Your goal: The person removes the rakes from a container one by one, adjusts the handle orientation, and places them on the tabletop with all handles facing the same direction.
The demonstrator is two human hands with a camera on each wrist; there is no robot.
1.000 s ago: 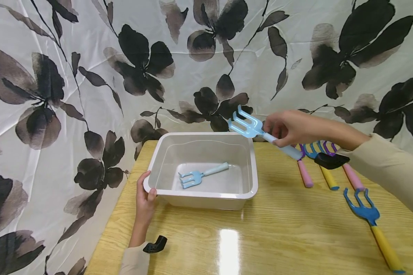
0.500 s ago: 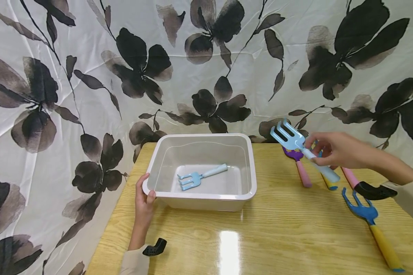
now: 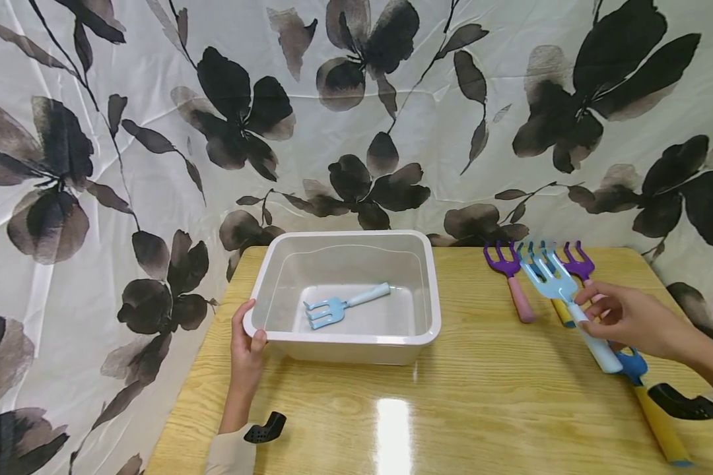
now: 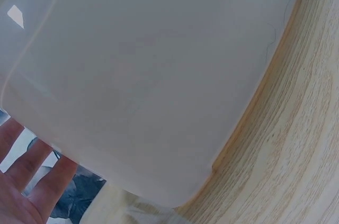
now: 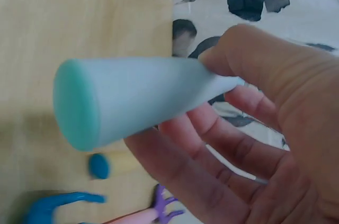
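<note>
My right hand (image 3: pixel 636 320) pinches the pale handle of a light blue hand fork (image 3: pixel 555 284), its tines pointing away, over the forks at the right. In the right wrist view the handle (image 5: pixel 137 94) shows its mint-green end, with thumb and fingers round it. My left hand (image 3: pixel 247 349) grips the near left corner of a white plastic tub (image 3: pixel 356 338), thumb on the outside of the rim. Inside the tub lies another light blue hand fork (image 3: pixel 327 313) with a pale handle. The left wrist view shows the tub's outer wall (image 4: pixel 148 86) and fingers (image 4: pixel 53 181) at its edge.
Purple forks with pink handles (image 3: pixel 521 300) lie at the table's back right, a blue one with a yellow handle between them. Nearer, another blue fork with a yellow handle (image 3: pixel 662 425) lies partly behind my right hand. A floral cloth (image 3: pixel 356 119) hangs behind the wooden table (image 3: pixel 481 409).
My right hand has carried the light blue fork rightward and toward me, from beside the tub to over the other forks. The left hand keeps its grip on the tub.
</note>
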